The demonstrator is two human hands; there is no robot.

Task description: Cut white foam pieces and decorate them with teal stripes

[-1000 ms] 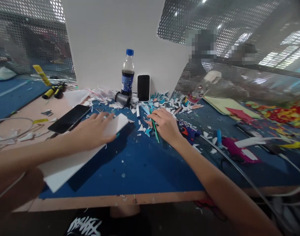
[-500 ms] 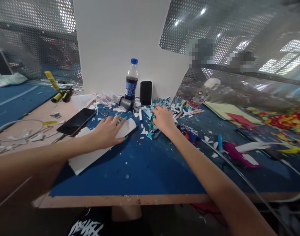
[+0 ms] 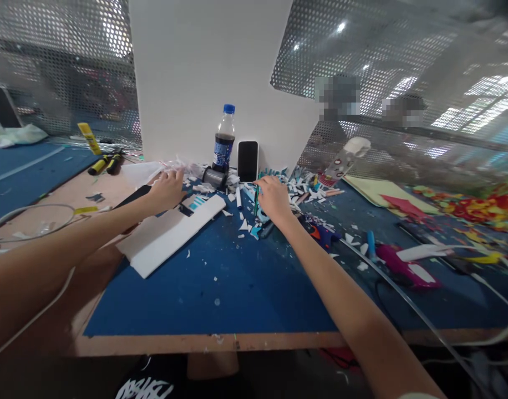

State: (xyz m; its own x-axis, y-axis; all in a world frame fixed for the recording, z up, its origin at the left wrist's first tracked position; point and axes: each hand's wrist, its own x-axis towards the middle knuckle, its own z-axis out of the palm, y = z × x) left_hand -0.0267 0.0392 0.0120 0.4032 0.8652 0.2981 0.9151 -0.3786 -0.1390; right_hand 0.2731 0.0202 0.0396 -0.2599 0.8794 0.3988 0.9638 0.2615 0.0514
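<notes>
A slim green pencil (image 3: 257,198) stands nearly upright in the fingers of my right hand (image 3: 274,198), over the pile of white and blue scraps (image 3: 295,185). My left hand (image 3: 167,191) is at the left edge of the scraps, its fingers apart and reaching forward; their tips are partly hidden among pale bits. Below it lies a white foam board strip (image 3: 187,233), slanting across the blue mat (image 3: 221,277). My left wrist partly covers a black phone (image 3: 133,197). A marker-like white stick (image 3: 238,198) lies between the hands.
A cola bottle (image 3: 223,147) stands behind a dark spool (image 3: 214,177). Another phone (image 3: 248,160) leans on the white board (image 3: 212,66). To the right are a hot glue gun (image 3: 320,233), its cable (image 3: 387,277), a magenta tool (image 3: 404,266) and yellow paper (image 3: 382,191).
My left hand has left the foam board strip and moved up and left towards the scraps. The strip is turned slightly. My right hand stays nearly in place with the pencil.
</notes>
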